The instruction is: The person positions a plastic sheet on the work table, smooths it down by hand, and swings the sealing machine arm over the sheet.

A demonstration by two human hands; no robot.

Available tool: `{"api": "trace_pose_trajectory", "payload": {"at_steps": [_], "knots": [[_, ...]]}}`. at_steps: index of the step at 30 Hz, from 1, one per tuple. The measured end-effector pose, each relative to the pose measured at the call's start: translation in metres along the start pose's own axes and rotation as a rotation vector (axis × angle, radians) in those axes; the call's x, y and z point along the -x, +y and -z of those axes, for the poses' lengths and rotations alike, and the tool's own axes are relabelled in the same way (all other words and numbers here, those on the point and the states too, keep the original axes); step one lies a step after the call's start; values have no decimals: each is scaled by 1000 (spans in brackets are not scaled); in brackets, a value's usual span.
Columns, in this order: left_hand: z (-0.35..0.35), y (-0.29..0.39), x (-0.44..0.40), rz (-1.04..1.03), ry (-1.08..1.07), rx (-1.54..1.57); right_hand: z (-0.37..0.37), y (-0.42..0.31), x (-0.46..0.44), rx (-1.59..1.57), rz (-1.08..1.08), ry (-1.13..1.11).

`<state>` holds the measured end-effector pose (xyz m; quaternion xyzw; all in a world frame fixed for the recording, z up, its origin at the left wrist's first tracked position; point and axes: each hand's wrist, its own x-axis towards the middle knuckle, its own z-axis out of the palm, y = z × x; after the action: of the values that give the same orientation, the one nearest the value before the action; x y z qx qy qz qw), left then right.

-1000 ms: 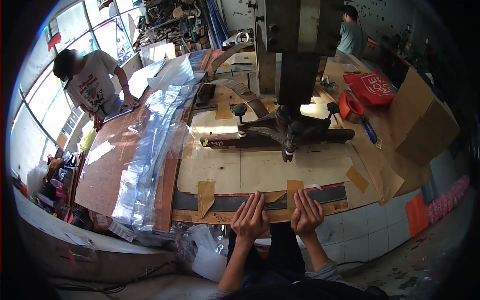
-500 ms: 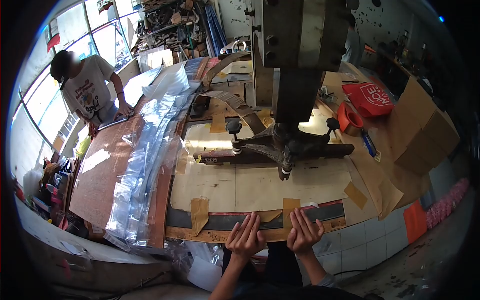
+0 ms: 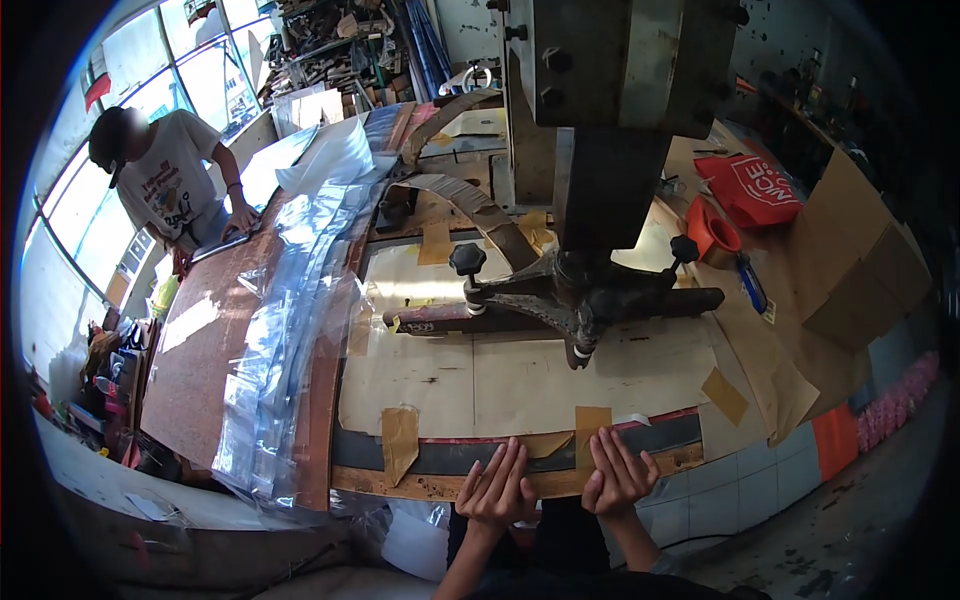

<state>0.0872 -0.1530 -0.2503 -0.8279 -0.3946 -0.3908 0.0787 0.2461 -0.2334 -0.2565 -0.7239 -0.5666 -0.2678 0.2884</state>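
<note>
My left hand rests at the front edge of the workbench, its fingers stretched out over a dark grey strip. To its right, my right hand lies over the same edge with straight fingers, close to a piece of brown tape. Neither hand holds anything that I can see. Beyond the fingertips is a pale flat sheet, bordered by a thin red line along its front. Over this sheet stands a heavy machine head with a dark metal bar clamped beneath it.
Clear plastic sleeves cover the bench on the left. At far left a person bends over the bench. On the right are a red bag, a roll of orange tape, a blue cutter and a cardboard box.
The view has shifted slightly, so the bench and machine appear a little lower. Both hands keep nearly the same pose at the bench edge.
</note>
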Motion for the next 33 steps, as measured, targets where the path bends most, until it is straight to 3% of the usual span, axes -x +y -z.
{"api": "trace_pose_trajectory", "payload": {"at_steps": [33], "knots": [[2,0,0,9,-9,9,1,0,0,-27,-2,-1]]}}
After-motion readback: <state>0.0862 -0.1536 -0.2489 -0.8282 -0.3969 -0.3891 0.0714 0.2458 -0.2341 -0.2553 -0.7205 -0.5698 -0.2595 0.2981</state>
